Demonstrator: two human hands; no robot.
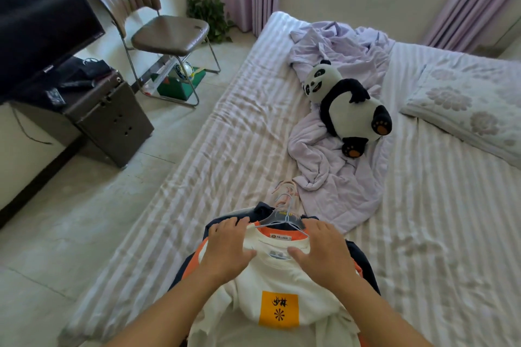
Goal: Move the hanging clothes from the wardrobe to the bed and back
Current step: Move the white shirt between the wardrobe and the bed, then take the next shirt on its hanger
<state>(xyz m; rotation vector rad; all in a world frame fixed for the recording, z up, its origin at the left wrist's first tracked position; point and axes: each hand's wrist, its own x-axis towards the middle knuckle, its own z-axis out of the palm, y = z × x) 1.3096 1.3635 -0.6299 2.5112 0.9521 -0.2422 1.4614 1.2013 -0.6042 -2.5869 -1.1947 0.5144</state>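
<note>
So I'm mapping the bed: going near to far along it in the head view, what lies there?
White T-shirt atop the clothes pile, hanger hooks, panda plush on the lilac blanket.

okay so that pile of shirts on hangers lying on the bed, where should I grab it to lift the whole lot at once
Probably by the bunched hanger hooks, which stick out past the collar of the white T-shirt toward the lilac sheet. Come from above on that far side and curl your fingers under all the hooks together; the stack of clothes should then hang below them.
</note>
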